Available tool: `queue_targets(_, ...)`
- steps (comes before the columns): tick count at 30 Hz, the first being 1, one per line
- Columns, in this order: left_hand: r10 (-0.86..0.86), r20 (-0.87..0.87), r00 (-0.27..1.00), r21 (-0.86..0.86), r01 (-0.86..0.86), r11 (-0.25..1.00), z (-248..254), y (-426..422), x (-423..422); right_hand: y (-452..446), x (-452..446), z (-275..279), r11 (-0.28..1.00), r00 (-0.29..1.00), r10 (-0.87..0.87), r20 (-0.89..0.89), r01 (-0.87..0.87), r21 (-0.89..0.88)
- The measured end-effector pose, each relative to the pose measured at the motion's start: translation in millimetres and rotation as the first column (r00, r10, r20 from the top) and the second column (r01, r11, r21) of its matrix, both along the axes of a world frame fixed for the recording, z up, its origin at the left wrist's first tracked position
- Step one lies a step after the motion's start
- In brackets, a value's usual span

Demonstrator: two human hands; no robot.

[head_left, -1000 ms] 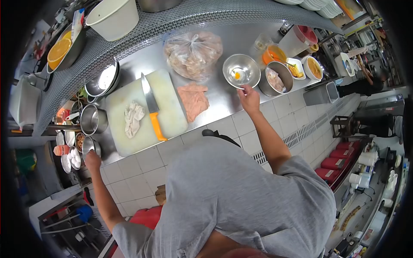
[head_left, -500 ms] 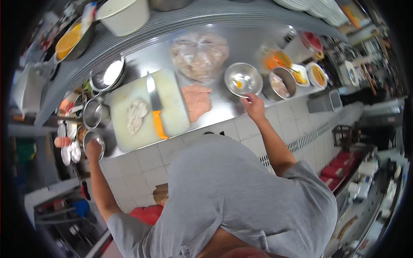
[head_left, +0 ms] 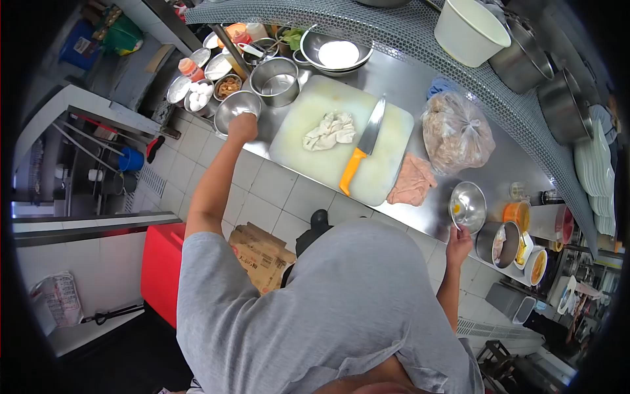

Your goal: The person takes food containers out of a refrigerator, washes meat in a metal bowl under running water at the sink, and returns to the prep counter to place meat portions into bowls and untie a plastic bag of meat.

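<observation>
My left hand [head_left: 243, 127] is at the near rim of a small metal bowl [head_left: 230, 108], closed, with its fingertips hidden. My right hand [head_left: 461, 242] pinches the near rim of another metal bowl [head_left: 470, 200], which has a little yellow, yolk-like liquid in it. Between the hands lies a pale cutting board [head_left: 295, 154]. On it are a pale, crumpled piece of food [head_left: 330, 130] and a knife [head_left: 373, 125] with an orange handle. A flat pink piece of raw meat [head_left: 412, 180] overlaps the board's right edge.
A tied plastic bag [head_left: 457, 131] of pale food stands behind the meat. A deep metal pot [head_left: 274, 81] and eggs [head_left: 199, 96] are at left. A pot with raw meat [head_left: 499, 244] and tubs of sauce [head_left: 538, 266] are at right. A perforated shelf [head_left: 394, 29] overhangs the counter.
The view has turned, so the counter now slants down to the right and more floor shows at left. Both hands remain at the same bowls.
</observation>
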State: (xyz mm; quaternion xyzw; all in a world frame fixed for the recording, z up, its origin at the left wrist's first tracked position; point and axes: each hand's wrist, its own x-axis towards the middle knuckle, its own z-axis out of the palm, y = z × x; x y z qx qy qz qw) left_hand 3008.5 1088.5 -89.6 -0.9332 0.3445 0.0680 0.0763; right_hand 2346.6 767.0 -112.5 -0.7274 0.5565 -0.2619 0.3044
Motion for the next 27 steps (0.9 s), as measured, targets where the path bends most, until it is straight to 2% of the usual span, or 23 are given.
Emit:
queue_targets(4,-0.002,0.055,0.998,0.011,0.001,1.0,18.5,-5.9,7.1,3.1,0.2,-7.3,0.999,1.0,0.022,0.019,-0.021,-0.035)
queue_targets(6,-0.035,0.118,0.992,-0.015,0.037,0.999,11.2,-4.6,14.9,1.5,-4.9,-10.7,0.984,0.975,0.043,-0.219,-0.079,-0.158)
queue_targets(8,-0.056,0.101,0.993,-0.038,0.06,0.997,29.0,-4.1,9.1,9.2,1.7,-2.4,0.988,0.993,0.05,-0.107,-0.064,-0.137)
queue_targets(10,0.009,0.038,0.999,-0.061,-0.006,0.998,54.3,-13.9,-0.6,4.1,-10.4,-32.2,0.993,1.0,0.015,-0.015,-0.017,-0.119)
queue_targets(13,0.082,0.004,0.997,-0.155,-0.08,0.985,53.8,-17.6,7.3,9.8,-6.4,-30.6,0.998,0.997,-0.037,0.068,0.04,-0.041)
queue_targets(15,0.091,0.052,0.995,-0.245,-0.075,0.967,33.5,-10.1,25.6,16.7,-1.0,-17.7,0.998,0.998,-0.032,0.056,0.035,-0.049)
queue_targets(19,0.15,0.059,0.987,-0.3,-0.125,0.946,58.6,-10.3,24.2,15.6,0.7,-11.2,0.995,0.999,-0.022,0.024,0.024,-0.093)
queue_targets(21,0.11,0.142,0.984,-0.312,-0.061,0.948,46.2,-1.3,40.0,20.3,-1.5,-7.8,0.991,0.999,-0.015,-0.035,0.01,-0.133)
queue_targets(24,-0.105,0.328,0.939,-0.252,0.194,0.948,27.2,17.5,68.2,21.4,-4.1,0.9,0.981,0.998,-0.001,-0.069,-0.012,-0.195)
queue_targets(25,-0.091,0.328,0.94,-0.263,0.183,0.947,2.4,28.3,99.3,21.3,-4.2,5.4,0.985,0.996,-0.005,-0.093,-0.012,-0.175)
queue_targets(26,-0.154,0.366,0.918,-0.288,0.269,0.919,8.0,33.6,105.5,22.3,-5.4,8.0,0.98,0.999,0.015,-0.033,-0.021,-0.196)
queue_targets(27,-0.122,0.329,0.936,-0.287,0.222,0.932,36.0,28.5,85.9,22.4,-10.5,5.8,0.975,0.99,0.002,-0.14,-0.033,-0.22)
